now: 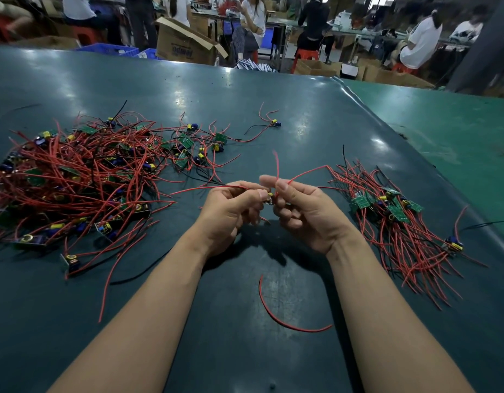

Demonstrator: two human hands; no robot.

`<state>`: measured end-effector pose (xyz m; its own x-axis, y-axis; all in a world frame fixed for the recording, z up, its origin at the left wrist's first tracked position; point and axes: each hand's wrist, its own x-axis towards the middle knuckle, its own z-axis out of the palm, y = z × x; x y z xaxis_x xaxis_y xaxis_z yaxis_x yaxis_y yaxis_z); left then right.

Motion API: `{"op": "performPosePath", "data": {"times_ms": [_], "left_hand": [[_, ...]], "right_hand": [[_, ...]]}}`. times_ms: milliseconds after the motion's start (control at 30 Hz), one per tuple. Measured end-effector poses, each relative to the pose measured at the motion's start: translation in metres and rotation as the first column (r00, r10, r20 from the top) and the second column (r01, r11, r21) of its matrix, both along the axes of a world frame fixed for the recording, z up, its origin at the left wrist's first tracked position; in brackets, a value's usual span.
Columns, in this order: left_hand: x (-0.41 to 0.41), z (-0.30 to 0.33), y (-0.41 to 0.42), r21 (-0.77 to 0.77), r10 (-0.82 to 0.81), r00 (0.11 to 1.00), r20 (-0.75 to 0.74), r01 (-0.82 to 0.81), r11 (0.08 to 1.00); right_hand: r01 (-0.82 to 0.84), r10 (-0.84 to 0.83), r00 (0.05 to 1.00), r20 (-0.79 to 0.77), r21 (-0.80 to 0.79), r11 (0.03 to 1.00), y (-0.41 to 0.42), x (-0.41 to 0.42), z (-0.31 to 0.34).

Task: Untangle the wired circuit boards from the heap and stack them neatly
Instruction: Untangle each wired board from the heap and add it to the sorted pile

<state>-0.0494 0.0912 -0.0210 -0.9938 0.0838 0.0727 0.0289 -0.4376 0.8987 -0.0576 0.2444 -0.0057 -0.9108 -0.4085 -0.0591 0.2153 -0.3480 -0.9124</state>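
Board [270,197] pinched btwn both hands over table [273,109] ctr: left hand [231,211] fingers on wire, right hand [304,211] fingers on wires. Stack [392,205] lies right, nearer right hand; heap [75,177] left.

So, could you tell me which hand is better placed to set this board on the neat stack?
The right hand, probably: the stack lies on its side, while the left hand is nearer the heap.
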Motion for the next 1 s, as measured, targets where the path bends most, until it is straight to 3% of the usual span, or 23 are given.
{"op": "performPosePath", "data": {"times_ms": [133,267,433,567,700,1000], "left_hand": [[0.001,0.002,-0.001,0.019,-0.037,0.999,0.022,0.036,0.999],[0.001,0.001,0.000,0.021,0.017,1.000,-0.003,-0.017,1.000],[-0.001,-0.003,0.003,-0.088,0.219,0.972,-0.086,-0.227,0.970],[0.002,-0.003,0.004,-0.162,0.268,0.951,-0.154,-0.292,0.943],[0.002,-0.002,0.004,-0.177,0.283,0.945,-0.166,-0.311,0.934],[0.003,-0.004,0.004,-0.178,0.217,0.956,-0.198,-0.253,0.951]], "right_hand": [[-0.023,0.020,0.999,-0.041,-0.083,0.996,0.002,0.000,0.000],[0.181,-0.183,0.983,-0.033,-0.052,0.982,-0.004,-0.003,0.001],[0.464,-0.464,0.885,-0.045,-0.018,0.886,-0.008,-0.011,-0.003],[0.556,-0.537,0.827,-0.165,0.099,0.825,-0.010,-0.012,-0.007],[0.614,-0.579,0.784,-0.223,0.146,0.776,-0.013,-0.013,-0.010],[0.828,-0.769,0.554,-0.319,0.111,0.550,-0.006,-0.015,-0.009]]}}
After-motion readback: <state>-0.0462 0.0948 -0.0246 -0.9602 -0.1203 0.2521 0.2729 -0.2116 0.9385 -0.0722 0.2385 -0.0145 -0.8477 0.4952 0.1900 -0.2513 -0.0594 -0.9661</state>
